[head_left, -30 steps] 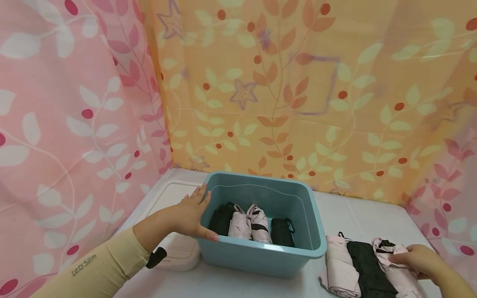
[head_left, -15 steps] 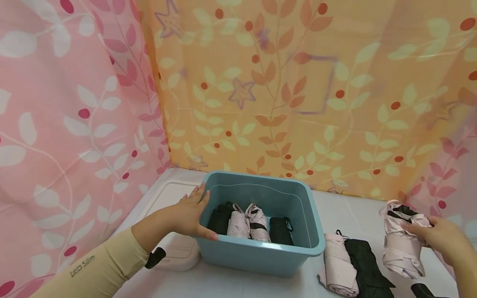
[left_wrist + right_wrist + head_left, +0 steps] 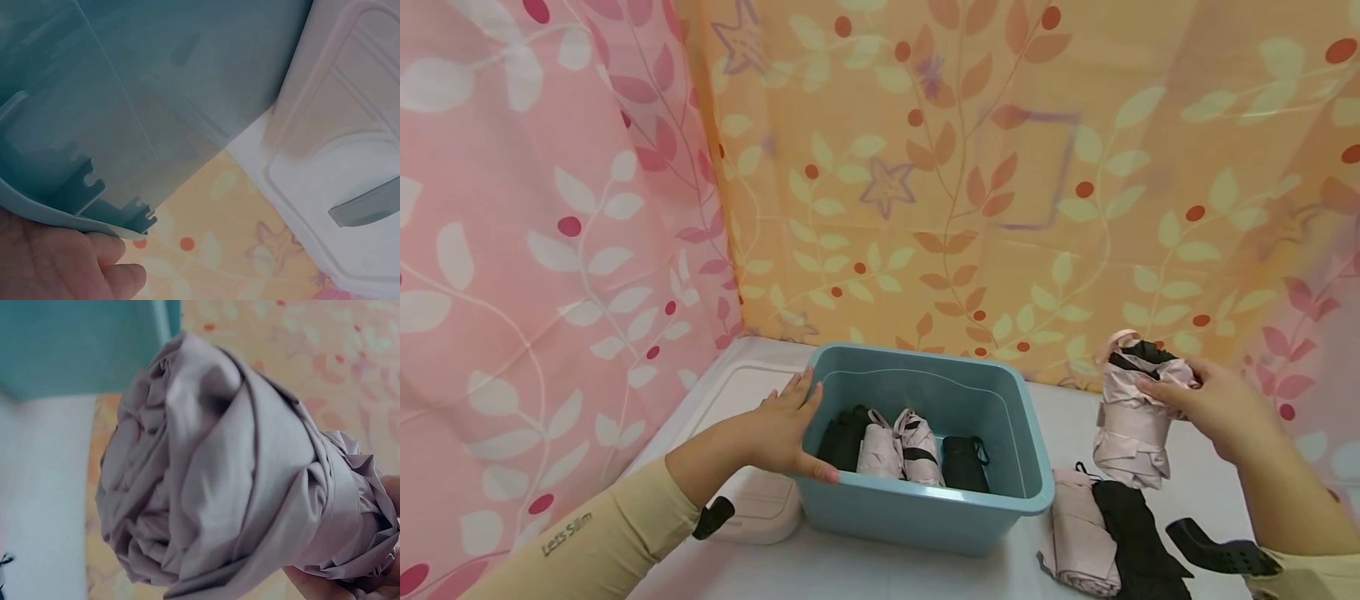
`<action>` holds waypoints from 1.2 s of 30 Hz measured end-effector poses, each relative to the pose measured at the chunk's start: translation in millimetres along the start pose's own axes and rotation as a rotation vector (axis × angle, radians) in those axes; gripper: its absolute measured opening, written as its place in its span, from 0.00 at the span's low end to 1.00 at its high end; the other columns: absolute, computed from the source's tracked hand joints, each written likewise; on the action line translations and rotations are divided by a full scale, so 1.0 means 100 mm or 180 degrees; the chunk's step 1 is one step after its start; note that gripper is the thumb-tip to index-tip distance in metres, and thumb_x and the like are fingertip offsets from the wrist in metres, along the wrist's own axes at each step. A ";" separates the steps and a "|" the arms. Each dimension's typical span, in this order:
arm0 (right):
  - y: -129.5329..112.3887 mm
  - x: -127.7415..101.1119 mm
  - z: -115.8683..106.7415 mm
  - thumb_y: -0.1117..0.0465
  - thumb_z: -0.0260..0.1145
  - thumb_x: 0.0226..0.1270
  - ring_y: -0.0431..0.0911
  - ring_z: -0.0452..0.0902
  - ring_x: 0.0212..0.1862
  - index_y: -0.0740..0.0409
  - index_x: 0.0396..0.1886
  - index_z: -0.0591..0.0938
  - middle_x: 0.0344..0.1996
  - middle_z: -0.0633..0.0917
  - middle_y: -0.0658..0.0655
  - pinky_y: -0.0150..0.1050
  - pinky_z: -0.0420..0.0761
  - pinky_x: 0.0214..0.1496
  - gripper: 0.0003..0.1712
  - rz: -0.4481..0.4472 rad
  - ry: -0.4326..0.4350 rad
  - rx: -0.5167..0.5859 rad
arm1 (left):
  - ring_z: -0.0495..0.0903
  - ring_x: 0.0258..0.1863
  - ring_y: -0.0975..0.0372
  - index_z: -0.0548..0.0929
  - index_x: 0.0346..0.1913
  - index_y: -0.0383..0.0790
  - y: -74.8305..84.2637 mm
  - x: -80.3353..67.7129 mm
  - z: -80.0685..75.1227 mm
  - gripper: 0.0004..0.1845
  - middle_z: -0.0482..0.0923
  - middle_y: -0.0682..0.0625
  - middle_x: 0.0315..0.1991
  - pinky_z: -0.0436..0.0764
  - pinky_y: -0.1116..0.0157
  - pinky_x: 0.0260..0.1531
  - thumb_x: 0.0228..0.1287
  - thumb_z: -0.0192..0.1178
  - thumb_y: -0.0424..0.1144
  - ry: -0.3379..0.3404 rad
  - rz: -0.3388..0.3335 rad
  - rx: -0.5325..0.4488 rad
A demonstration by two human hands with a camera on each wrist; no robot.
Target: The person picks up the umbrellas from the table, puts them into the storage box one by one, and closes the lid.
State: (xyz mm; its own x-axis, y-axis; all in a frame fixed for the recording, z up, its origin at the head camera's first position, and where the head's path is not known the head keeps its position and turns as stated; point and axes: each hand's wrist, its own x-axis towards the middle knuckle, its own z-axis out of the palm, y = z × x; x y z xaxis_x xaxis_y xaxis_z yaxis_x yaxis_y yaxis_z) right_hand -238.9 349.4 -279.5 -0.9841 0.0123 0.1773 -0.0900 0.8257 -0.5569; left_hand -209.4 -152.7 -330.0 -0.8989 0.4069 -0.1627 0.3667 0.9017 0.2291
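"Okay, so where was everything sitting? Head view first."

"Well, the right hand (image 3: 1221, 408) had a pale pink roll (image 3: 1131, 446) pinched near its gathered top end, thumb on the near side. The roll lay to the left of that hand, long axis close to upright, and looked lifted off the table (image 3: 887, 575). A flat pink roll (image 3: 1084, 537) and a black roll (image 3: 1142, 533) were just below it. The blue bin (image 3: 917, 521) was further left, so the held one sat between hand and bin, apart from both wall and rim. IMO that sideways gap was what mattered most."

"And the left hand (image 3: 778, 433)?"

"Spread on the bin's left end, thumb along the front rim. Way further from the held roll than the right hand was."

"Did the left wrist view add anything?"

"Not loads. Fingers against the bin's rim, plus a white panel (image 3: 331, 112), lid-looking, off to the side. Couldn't tell how hard it pressed."

"Right wrist view?"

"Mostly roll lol. Its bulky end faced left, the pinched end was lower right, so the axis ran slantwise, with the bin up in the top left. Only bits of the hand showed."
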 end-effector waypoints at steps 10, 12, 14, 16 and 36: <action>-0.91 0.23 0.15 0.45 0.64 0.58 0.52 0.74 0.35 0.71 0.48 0.71 0.38 0.76 0.65 0.35 0.77 0.32 0.34 -0.0156 -0.0204 0.0291 | 0.29 0.70 0.48 0.42 0.71 0.35 -0.01 0.01 0.01 0.69 0.27 0.39 0.71 0.42 0.42 0.63 0.34 0.52 0.79 0.0003 -0.0014 -0.0002; -1.03 0.26 0.22 0.46 0.65 0.57 0.51 0.74 0.35 0.72 0.48 0.72 0.38 0.76 0.66 0.35 0.77 0.32 0.33 -0.0197 -0.0234 0.0362 | 0.29 0.70 0.48 0.42 0.71 0.35 -0.01 0.01 0.01 0.69 0.28 0.39 0.71 0.42 0.43 0.63 0.34 0.52 0.80 0.0012 -0.0013 0.0011; -1.14 0.28 0.29 0.46 0.66 0.56 0.51 0.74 0.35 0.72 0.49 0.72 0.39 0.76 0.66 0.35 0.78 0.33 0.34 -0.0213 -0.0309 0.0430 | 0.30 0.70 0.48 0.42 0.71 0.35 -0.01 0.01 0.02 0.69 0.28 0.39 0.72 0.42 0.43 0.63 0.34 0.52 0.80 0.0018 -0.0013 0.0023; -1.23 0.30 0.38 0.47 0.67 0.55 0.51 0.74 0.35 0.71 0.49 0.72 0.39 0.76 0.66 0.37 0.79 0.34 0.34 -0.0229 -0.0397 0.0469 | 0.29 0.70 0.48 0.42 0.71 0.36 -0.01 0.01 0.02 0.69 0.28 0.39 0.72 0.42 0.43 0.63 0.33 0.52 0.80 0.0015 -0.0016 0.0032; -1.38 0.56 1.29 0.55 0.73 0.45 0.47 0.73 0.20 0.74 0.50 0.75 0.26 0.79 0.60 0.41 0.77 0.20 0.36 -0.0259 -0.1119 -0.0186 | 0.29 0.70 0.48 0.42 0.71 0.35 0.01 0.00 -0.01 0.69 0.28 0.39 0.72 0.42 0.43 0.64 0.33 0.53 0.80 -0.0025 -0.0046 0.0020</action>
State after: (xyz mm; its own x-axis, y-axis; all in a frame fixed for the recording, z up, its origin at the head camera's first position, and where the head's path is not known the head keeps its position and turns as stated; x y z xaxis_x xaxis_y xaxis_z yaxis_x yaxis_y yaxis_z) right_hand -301.7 163.5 -297.0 -0.9675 -0.2410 -0.0764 -0.1713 0.8469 -0.5034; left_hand -209.8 -152.0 -328.4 -0.9022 0.3949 -0.1736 0.3552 0.9084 0.2207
